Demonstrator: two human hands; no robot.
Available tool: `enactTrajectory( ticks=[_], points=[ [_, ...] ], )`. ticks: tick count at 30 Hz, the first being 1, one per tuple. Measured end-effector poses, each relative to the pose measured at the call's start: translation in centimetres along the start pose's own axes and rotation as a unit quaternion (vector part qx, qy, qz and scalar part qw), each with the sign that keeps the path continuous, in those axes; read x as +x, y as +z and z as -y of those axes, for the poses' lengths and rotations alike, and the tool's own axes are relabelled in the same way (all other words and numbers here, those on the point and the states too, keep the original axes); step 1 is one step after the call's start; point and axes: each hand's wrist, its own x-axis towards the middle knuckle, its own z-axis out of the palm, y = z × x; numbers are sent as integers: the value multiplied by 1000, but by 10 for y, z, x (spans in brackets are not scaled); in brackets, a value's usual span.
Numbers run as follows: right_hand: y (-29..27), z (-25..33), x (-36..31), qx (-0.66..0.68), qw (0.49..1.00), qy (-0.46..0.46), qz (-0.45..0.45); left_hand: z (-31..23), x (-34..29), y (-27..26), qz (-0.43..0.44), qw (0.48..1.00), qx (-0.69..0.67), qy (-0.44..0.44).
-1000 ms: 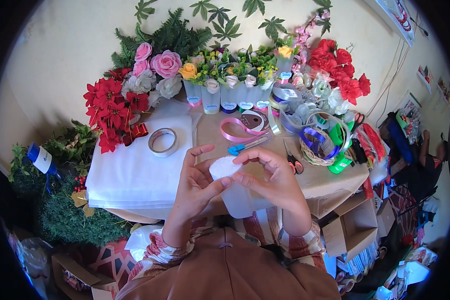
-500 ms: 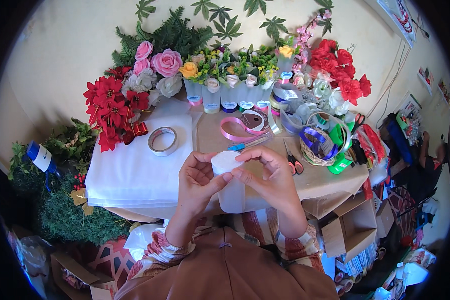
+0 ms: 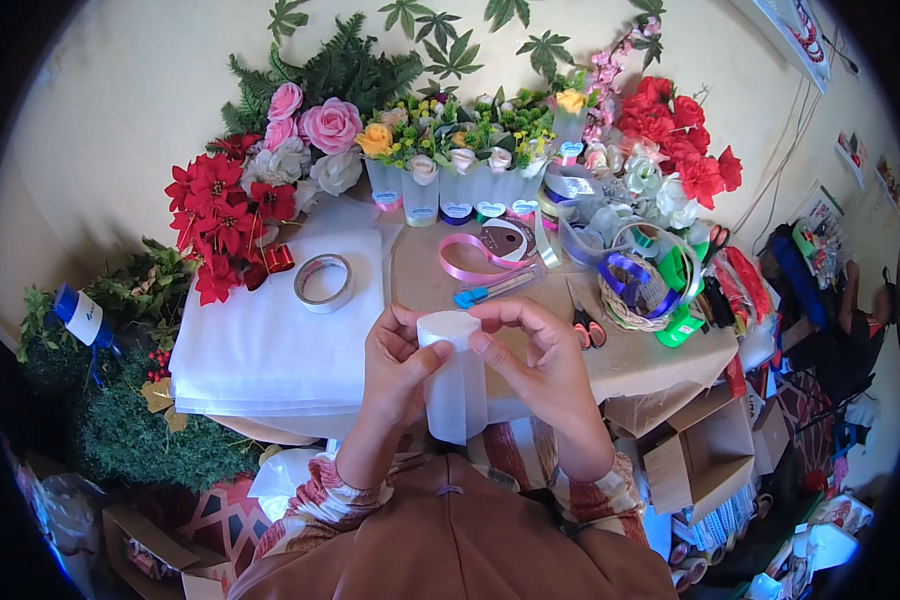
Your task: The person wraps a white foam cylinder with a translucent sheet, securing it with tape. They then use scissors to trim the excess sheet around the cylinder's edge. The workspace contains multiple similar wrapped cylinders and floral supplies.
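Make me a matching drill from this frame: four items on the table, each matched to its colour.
Things:
1. tape roll
2. ribbon loop
3. cutter
4. poinsettias

Colours:
A. red
B. blue
C. white
D. pink

Pairs: 1-C, 2-D, 3-B, 4-A

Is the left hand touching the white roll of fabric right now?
Touching. The head view shows the left hand with its thumb pressed on the side of the white roll, while the right hand grips it from the other side.
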Motion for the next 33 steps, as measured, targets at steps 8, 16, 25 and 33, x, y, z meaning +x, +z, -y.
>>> enactTrajectory(
  ticks=[8,16,25,33],
  points=[
    [-4,0,-2,-16,1000,-4,-11,2,-1,3,5,1000,4,-12],
    [-7,0,-2,-15,1000,-3,-3,3,-1,3,22,1000,-8,-9],
    [-16,-7,-2,28,997,-10,69,2,-4,8,35,999,8,24],
    [-9,-2,-3,70,997,-12,21,1,-7,10,36,999,20,34]
  ],
)
